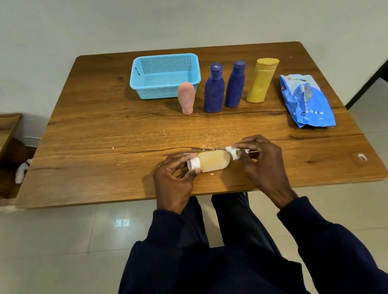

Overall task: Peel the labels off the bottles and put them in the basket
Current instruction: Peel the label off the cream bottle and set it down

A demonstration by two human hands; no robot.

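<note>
Near table (112, 138) edge: bottle (213, 160) lies on its side, long axis left-right, white cap to the left. Left hand (174, 182) curled round the cap end; right hand (259, 160) pinching a white label wad (233, 152) at the base end. Basket (167, 92) well beyond, almost straight ahead of the left hand, so that hand is judged nearer for the drop; four standing bottles (214, 91) flank its right.

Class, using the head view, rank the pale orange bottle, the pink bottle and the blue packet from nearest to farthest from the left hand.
1. pale orange bottle, gripped by the left hand
2. pink bottle, standing farther back
3. blue packet, far right
</note>
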